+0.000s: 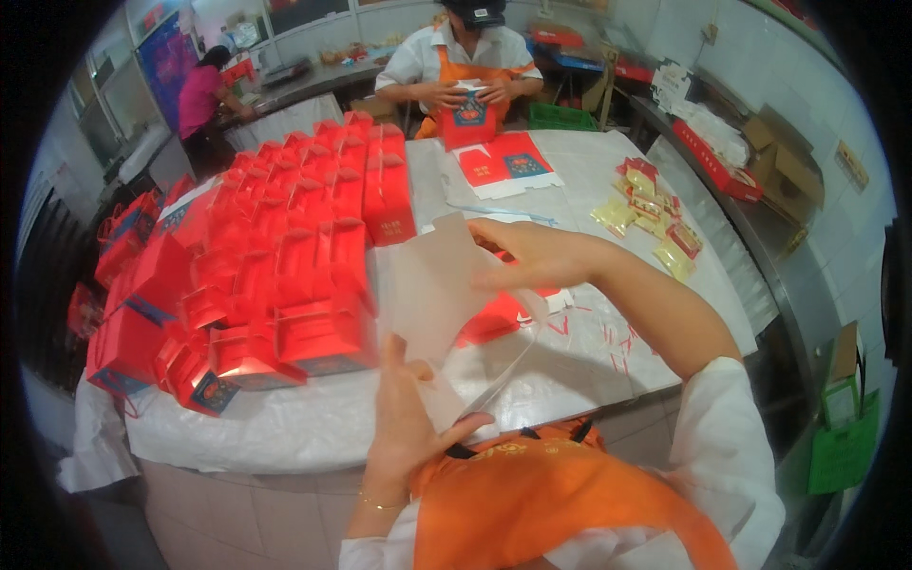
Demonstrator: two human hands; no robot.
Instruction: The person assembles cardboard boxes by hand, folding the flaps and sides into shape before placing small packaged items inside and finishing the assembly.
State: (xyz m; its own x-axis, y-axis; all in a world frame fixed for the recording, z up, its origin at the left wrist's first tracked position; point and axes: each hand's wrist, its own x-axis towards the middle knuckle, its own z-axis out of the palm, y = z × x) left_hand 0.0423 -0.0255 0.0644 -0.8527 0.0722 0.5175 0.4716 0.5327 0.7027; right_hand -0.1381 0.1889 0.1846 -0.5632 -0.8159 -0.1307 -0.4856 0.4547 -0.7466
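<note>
Between my hands is a cardboard gift box blank (432,285), tilted up with its whitish inner face and an open side toward me. My left hand (407,413) grips its lower left part, thumb and fingers spread around the edge. My right hand (537,255) holds the upper right side, its fingers partly hidden behind the card. Flat red card (489,318) lies on the table just behind the piece I hold. To the left, several rows of assembled red gift boxes (328,332) with handle tops stand close together.
The white-covered table (655,313) carries small gold and red packets (655,214) at the right. Opposite, a co-worker in an orange apron holds a red box (470,119), with flat red blanks (503,163) before them. Another person (201,100) works at the far-left counter. A green bag (844,437) hangs at right.
</note>
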